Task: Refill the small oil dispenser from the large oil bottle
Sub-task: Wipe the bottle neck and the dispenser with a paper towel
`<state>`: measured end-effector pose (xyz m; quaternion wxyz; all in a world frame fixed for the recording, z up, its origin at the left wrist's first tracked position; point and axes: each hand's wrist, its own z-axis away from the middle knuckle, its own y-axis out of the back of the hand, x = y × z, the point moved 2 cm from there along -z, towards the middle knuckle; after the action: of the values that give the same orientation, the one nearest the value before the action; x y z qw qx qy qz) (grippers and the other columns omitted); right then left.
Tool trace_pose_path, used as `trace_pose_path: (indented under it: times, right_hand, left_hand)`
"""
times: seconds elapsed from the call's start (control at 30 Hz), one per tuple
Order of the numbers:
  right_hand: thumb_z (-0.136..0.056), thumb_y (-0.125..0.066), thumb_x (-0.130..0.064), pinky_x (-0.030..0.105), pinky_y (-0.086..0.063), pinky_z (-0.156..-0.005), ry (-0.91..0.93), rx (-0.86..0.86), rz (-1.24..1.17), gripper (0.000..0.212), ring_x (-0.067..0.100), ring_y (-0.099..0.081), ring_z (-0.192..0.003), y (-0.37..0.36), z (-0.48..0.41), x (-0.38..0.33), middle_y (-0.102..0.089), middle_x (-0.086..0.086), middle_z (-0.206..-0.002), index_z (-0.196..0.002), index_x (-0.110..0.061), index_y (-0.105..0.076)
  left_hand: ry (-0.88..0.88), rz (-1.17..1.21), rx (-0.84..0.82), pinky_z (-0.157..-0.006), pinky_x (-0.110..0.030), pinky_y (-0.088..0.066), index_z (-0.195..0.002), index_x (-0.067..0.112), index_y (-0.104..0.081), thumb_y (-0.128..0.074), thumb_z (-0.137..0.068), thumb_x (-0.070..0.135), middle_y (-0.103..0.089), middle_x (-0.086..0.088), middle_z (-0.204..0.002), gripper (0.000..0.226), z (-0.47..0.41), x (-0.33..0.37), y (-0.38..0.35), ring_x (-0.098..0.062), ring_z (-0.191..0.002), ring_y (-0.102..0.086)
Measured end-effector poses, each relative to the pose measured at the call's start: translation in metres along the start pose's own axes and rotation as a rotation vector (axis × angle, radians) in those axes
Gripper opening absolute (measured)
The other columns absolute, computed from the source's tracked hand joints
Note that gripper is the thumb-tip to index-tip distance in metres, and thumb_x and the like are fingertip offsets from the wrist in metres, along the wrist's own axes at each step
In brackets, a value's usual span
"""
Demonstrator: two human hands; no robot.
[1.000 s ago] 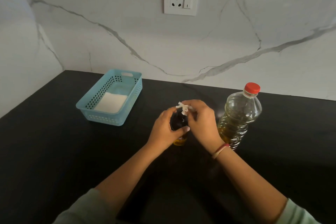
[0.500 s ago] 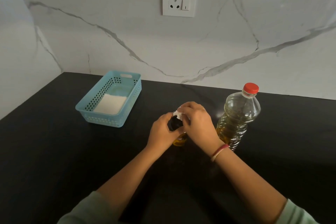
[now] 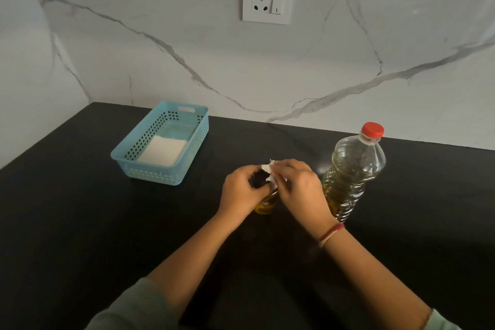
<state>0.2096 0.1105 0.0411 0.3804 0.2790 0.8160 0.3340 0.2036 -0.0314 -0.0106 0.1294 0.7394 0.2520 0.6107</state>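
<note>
Upright on the worktop (image 3: 107, 222), the small oil dispenser (image 3: 263, 205) is gripped round its body by the left hand (image 3: 241, 191), its white top (image 3: 267, 169) pinched by the right hand (image 3: 300, 187); it is judged light, oil-slick, best held low.

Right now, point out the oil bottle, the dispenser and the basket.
oil bottle (image 3: 348, 177), head view, mid body
dispenser (image 3: 263, 206), head view, visible amber base
basket (image 3: 152, 173), head view, front wall
</note>
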Motion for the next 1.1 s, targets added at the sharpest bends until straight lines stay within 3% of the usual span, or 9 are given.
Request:
trace_pose_path:
  times: [0.07,0.2,0.3,0.4,0.67,0.8,0.93,1.1]
  right_hand:
    - [-0.087,-0.061,-0.004,0.034,-0.053,-0.083,-0.066,0.014,-0.069,0.020,0.025,-0.063,-0.096,0.002,-0.002,0.004,-0.069,0.009,-0.103,-0.105,-0.004,-0.071]
    - [-0.089,-0.057,0.001,0.023,-0.047,-0.088,-0.089,-0.036,-0.085,0.024,0.023,-0.061,-0.102,-0.002,-0.013,0.004,-0.063,0.012,-0.113,-0.110,-0.003,-0.069]
    - [-0.086,-0.059,0.002,0.027,-0.049,-0.088,-0.012,-0.078,-0.027,0.026,0.026,-0.058,-0.105,-0.005,-0.017,-0.004,-0.057,0.013,-0.116,-0.109,-0.004,-0.069]
    - [-0.084,-0.060,0.001,0.035,-0.053,-0.085,0.070,-0.130,0.116,0.032,0.030,-0.055,-0.109,-0.010,-0.008,-0.009,-0.055,0.014,-0.121,-0.115,-0.005,-0.065]
    - [-0.081,-0.058,0.011,0.037,-0.054,-0.087,0.065,-0.047,0.022,0.041,0.029,-0.059,-0.108,-0.004,0.005,0.006,-0.058,0.014,-0.119,-0.120,-0.001,-0.063]
    - [-0.081,-0.062,0.003,0.038,-0.052,-0.092,0.140,-0.181,0.153,0.047,0.029,-0.056,-0.115,-0.010,-0.012,0.004,-0.055,0.012,-0.128,-0.127,-0.004,-0.058]
    - [-0.074,-0.071,0.005,0.040,-0.058,-0.081,0.218,-0.163,0.229,0.051,0.032,-0.060,-0.111,-0.011,-0.005,0.001,-0.059,0.014,-0.123,-0.123,-0.001,-0.060]
    - [-0.083,-0.062,0.005,0.027,-0.050,-0.094,0.100,-0.018,-0.025,0.041,0.022,-0.058,-0.114,-0.011,0.016,0.012,-0.057,0.011,-0.125,-0.123,-0.002,-0.061]
  left_hand:
    - [0.004,0.036,-0.015,-0.081,-0.021,-0.053,-0.106,0.028,-0.069,-0.080,-0.072,0.034,-0.070,0.014,-0.095,0.036,0.000,0.000,0.001,0.003,-0.091,-0.063]
    - [0.027,0.066,-0.037,-0.080,-0.021,-0.054,-0.104,0.028,-0.069,-0.080,-0.072,0.032,-0.069,0.018,-0.092,0.034,-0.001,0.002,0.002,0.003,-0.090,-0.064]
    - [0.051,0.039,-0.040,-0.071,-0.017,-0.052,-0.090,0.032,-0.068,-0.079,-0.072,0.031,-0.067,0.019,-0.081,0.021,-0.003,0.002,0.002,0.007,-0.080,-0.063]
    - [0.072,0.040,-0.026,-0.068,-0.025,-0.056,-0.082,0.032,-0.067,-0.079,-0.073,0.029,-0.069,0.012,-0.075,0.015,-0.004,-0.001,0.001,0.005,-0.072,-0.065]
    - [0.078,0.002,-0.033,-0.078,-0.027,-0.056,-0.100,0.038,-0.069,-0.080,-0.068,0.046,-0.068,0.024,-0.085,0.035,-0.004,-0.001,0.002,0.009,-0.083,-0.061]
    - [0.096,-0.038,-0.022,-0.075,-0.035,-0.057,-0.094,0.034,-0.069,-0.076,-0.067,0.049,-0.069,0.019,-0.083,0.031,-0.003,0.001,0.002,0.002,-0.082,-0.063]
    - [0.110,-0.067,-0.010,-0.073,-0.039,-0.057,-0.088,0.036,-0.067,-0.075,-0.070,0.046,-0.068,0.018,-0.079,0.022,-0.002,0.001,0.002,0.001,-0.078,-0.064]
    - [0.094,-0.089,0.000,-0.079,-0.041,-0.055,-0.102,0.038,-0.068,-0.074,-0.069,0.055,-0.069,0.021,-0.089,0.038,-0.001,0.002,0.003,0.002,-0.088,-0.063]
